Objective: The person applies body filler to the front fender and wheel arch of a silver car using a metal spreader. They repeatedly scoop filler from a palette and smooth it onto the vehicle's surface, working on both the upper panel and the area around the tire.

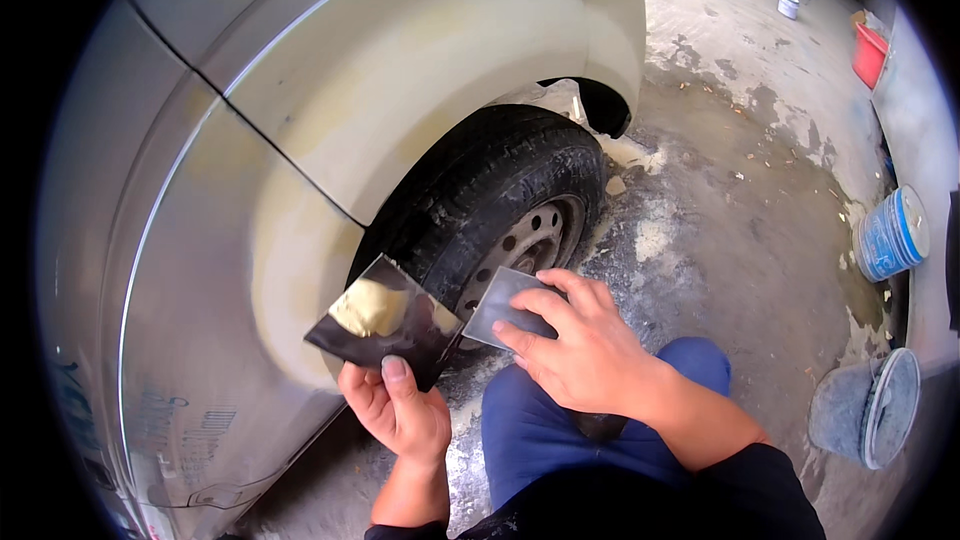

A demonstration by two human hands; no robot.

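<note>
My left hand [400, 410] grips a dark, flat square board [420, 322] by its near corner, thumb on top. A lump of pale yellow paste [368, 308], like body filler, sits on the board's left half. In my right hand [575, 340] is a thin grey translucent spreader [492, 312], held between the fingers and thumb. The spreader's left edge is close beside the board's right corner; whether they touch I cannot tell. Both hands are in front of the wheel [530, 230] of a vehicle. Its body panel [450, 30] has pale yellowish, sanded-looking patches around the wheel arch.
A blue-and-white bucket [890, 235] lies tilted at the right, with a grey lidded bucket [865, 408] nearer me. Farther off are a red container [870, 55] and a small white pail [788, 5]. Pale dust and crumbs litter the concrete floor [720, 200].
</note>
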